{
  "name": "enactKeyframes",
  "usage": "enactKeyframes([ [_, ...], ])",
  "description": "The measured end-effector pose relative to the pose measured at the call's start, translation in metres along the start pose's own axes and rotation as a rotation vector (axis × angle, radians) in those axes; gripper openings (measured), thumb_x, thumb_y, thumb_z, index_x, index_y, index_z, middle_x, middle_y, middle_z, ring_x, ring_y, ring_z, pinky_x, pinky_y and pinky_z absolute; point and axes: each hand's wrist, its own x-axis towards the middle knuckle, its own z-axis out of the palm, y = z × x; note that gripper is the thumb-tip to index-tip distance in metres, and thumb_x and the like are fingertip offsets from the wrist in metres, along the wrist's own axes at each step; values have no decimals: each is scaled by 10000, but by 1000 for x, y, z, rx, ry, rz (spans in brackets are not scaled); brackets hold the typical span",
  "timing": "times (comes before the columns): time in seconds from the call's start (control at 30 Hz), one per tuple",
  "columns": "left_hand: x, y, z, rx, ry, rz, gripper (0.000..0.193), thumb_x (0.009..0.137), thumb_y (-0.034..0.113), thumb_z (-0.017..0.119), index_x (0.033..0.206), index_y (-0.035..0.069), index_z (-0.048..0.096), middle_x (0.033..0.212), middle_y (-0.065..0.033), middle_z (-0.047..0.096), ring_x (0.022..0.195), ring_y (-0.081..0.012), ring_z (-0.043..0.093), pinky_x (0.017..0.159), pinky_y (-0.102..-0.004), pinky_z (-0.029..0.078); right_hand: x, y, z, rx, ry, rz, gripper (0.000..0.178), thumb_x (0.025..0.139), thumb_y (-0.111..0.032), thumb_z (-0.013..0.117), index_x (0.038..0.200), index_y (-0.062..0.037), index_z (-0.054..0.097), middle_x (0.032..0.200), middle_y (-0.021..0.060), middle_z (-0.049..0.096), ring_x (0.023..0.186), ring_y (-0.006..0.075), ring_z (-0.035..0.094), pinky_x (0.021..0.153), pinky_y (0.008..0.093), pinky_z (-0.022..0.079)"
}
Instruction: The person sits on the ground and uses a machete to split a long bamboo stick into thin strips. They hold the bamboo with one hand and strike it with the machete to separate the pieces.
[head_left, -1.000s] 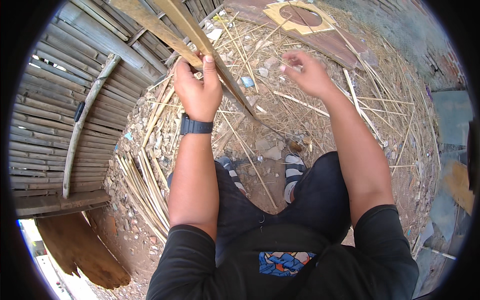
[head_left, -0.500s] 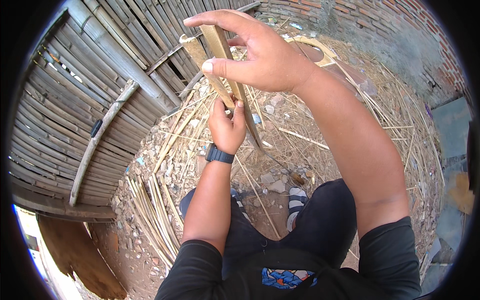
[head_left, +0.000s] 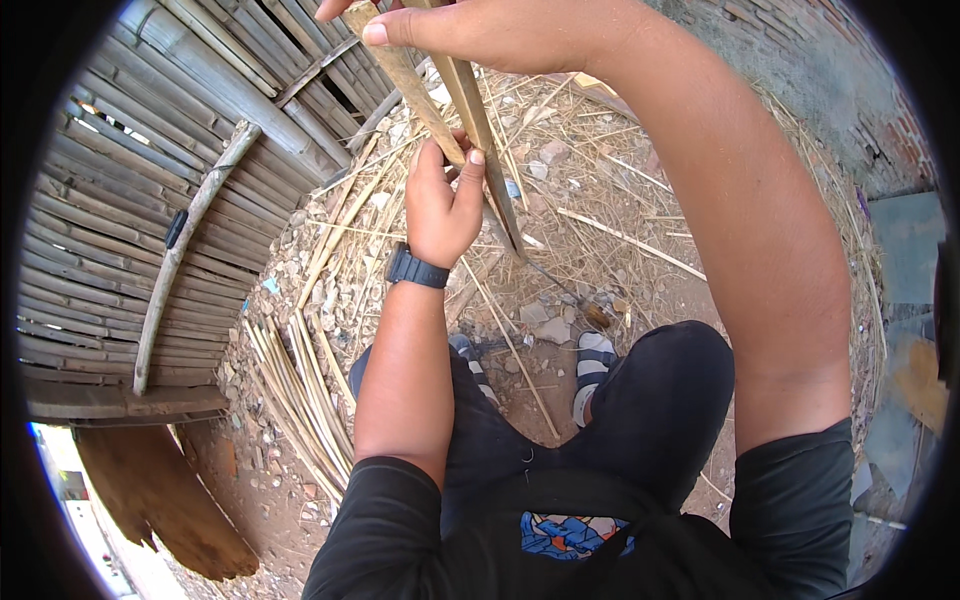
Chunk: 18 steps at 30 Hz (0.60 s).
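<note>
My left hand (head_left: 440, 222), with a black watch on the wrist, pinches the lower end of a pale bamboo strip (head_left: 412, 88) between thumb and fingers. At the strip's upper end is my right hand (head_left: 530, 35); its thumb lies against the strip, a fingertip shows on the far side, and the other fingers are hidden or cut off by the upper edge. A longer, darker bamboo piece (head_left: 468, 100) stands tilted just right of the strip, passing beneath my right hand and beside my left thumb. Its lower end narrows toward the ground near a thin dark line.
A bundle of thin bamboo strips (head_left: 300, 395) lies at the left. Straw, stones and loose slivers cover the ground (head_left: 600, 215). A bamboo wall (head_left: 110, 270) stands left, a brick wall (head_left: 800, 75) at the far right. Between my feet and the piece lies a small brown object (head_left: 596, 316).
Both hands sit higher in the view, along with the bamboo. My right hand's thumb and fingers have closed in at the strip's top; before, they were spread wider around both pieces.
</note>
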Motion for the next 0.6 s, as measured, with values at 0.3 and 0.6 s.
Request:
enactKeyframes([
  [0.3,12,22,-42,-49,41,-57,673,886,171,721,1400,-66,355,1293,-218,551,1149,-270,592,962,-384,498,-19,-19,-10,106,-2,53,256,933,-42,544,1176,-19,625,1216,191,614,1120,295,598,1009,422,503],
  [0.6,67,88,-59,143,53,330,595,904,206,710,1322,-64,384,1005,-114,651,818,-168,682,714,-276,569,-9,-28,-19,293,-156,166,270,911,-1,557,1173,-2,623,1154,170,631,1038,246,625,922,336,552],
])
